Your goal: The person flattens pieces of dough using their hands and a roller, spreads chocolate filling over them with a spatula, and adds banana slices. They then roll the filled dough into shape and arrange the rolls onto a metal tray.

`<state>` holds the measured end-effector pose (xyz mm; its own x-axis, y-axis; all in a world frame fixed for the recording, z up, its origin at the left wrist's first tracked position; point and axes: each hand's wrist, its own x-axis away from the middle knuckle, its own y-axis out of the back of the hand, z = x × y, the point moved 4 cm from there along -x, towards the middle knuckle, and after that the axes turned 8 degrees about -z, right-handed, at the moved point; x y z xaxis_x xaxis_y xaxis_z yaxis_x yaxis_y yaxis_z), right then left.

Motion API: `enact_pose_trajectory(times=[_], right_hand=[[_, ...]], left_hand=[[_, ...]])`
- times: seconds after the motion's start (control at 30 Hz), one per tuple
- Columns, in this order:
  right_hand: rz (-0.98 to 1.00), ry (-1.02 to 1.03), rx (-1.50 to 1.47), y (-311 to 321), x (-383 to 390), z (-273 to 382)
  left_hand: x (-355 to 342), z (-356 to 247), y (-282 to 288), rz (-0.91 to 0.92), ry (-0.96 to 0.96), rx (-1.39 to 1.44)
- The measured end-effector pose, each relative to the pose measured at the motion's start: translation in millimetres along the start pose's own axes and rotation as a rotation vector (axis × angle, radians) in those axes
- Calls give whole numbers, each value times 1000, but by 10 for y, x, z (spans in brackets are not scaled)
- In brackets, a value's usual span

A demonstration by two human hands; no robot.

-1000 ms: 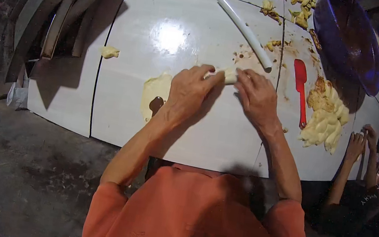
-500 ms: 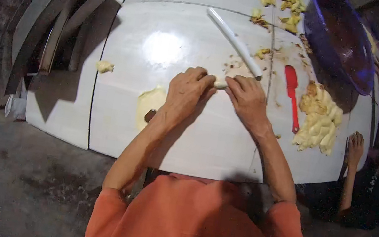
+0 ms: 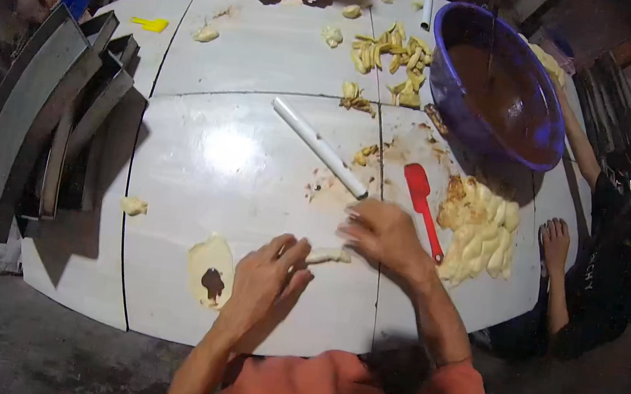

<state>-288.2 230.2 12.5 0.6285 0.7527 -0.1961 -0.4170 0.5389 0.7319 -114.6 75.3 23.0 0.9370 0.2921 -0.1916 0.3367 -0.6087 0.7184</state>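
Covering dough roll (image 3: 330, 256) end with left hand (image 3: 265, 273), right hand (image 3: 388, 240) blurred, each grip unclear

The left forearm (image 3: 210, 357) and right forearm (image 3: 441, 314) are stretched forward, both bare and slanted inward. The left hand (image 3: 265, 273) is held palm down, its fingers bent and directed forward and to the right. The right hand (image 3: 381, 235) is placed farther forward, its back turned upward, its slightly blurred fingers loosely curved leftward. The hands are held apart.
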Motion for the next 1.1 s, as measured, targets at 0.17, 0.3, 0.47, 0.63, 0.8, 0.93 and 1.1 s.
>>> enact_pose_trajectory(times=[0.17, 0.3, 0.47, 0.63, 0.8, 0.93, 1.1], right_hand=[[-440, -202, 336, 508, -1013, -1014], [-596, -194, 264, 678, -1780, -1440], [-459, -422, 294, 327, -2574, -1693], [-467, -431, 448, 172, -2842, -1996], [-387, -340, 510, 237, -2882, -1926], [-365, -471, 529, 348, -2716, -2088], [-427, -377, 345, 503, -2324, -1899]], left_hand=[[336, 268, 264, -143, 111, -72], [696, 359, 559, -349, 289, -8], [1272, 512, 767, -472, 394, -144], [1604, 686, 770, -501, 554, -152], [1697, 722, 861, -486, 589, -240], [1682, 781, 875, -520, 619, -129], [1617, 848, 907, -512, 472, -186]])
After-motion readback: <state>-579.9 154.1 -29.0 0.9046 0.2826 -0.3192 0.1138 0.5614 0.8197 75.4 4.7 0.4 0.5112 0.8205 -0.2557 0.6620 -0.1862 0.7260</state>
